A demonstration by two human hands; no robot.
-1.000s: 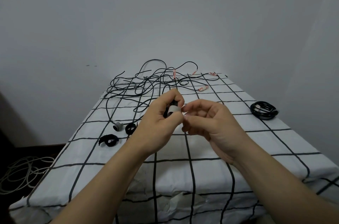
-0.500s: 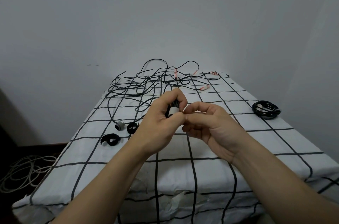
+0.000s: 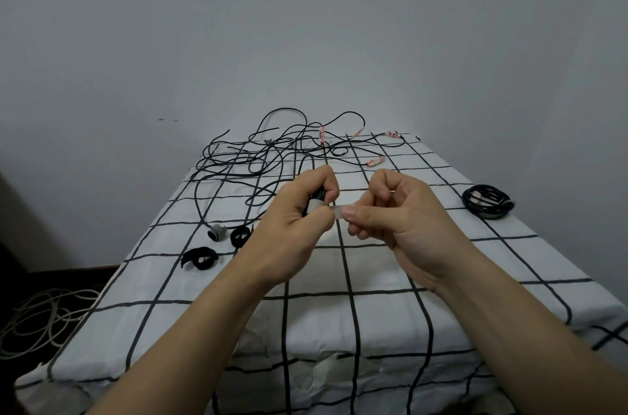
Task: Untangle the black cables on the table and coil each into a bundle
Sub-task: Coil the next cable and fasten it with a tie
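1. Step in hand, by the look of it: working a strip of tape (image 3: 334, 209) at a cable end (image 3: 317, 197); peeling off or winding on, cannot tell which.
2. Hold the strip taut and level between the hands; slack would likely let it fold and stick to itself.
3. Pull slowly along the strip's line, not across it; turn the cable end rather than tug it.
4. Grip the cable close to the tape, so the pull does not drag the tangle (image 3: 272, 152) at the far end of the table (image 3: 373, 278) any tighter.
5. Pose of the left hand (image 3: 292, 224): raised above mid-table, fingers curled round the cable end, thumb pressing where tape meets cable.
6. Pose of the right hand (image 3: 404, 217): just beside the other and level with it, thumb and forefinger pinching the free end of the tape, other fingers curled in with nothing else seen in them.
7. Both forearms reaching in from the near edge, wrists apart, knuckles close together.
8. Elsewhere: one coiled bundle (image 3: 488, 202) near the right edge; black straps (image 3: 200, 258) and a grey roll (image 3: 216, 231) on the left, touched by neither hand.
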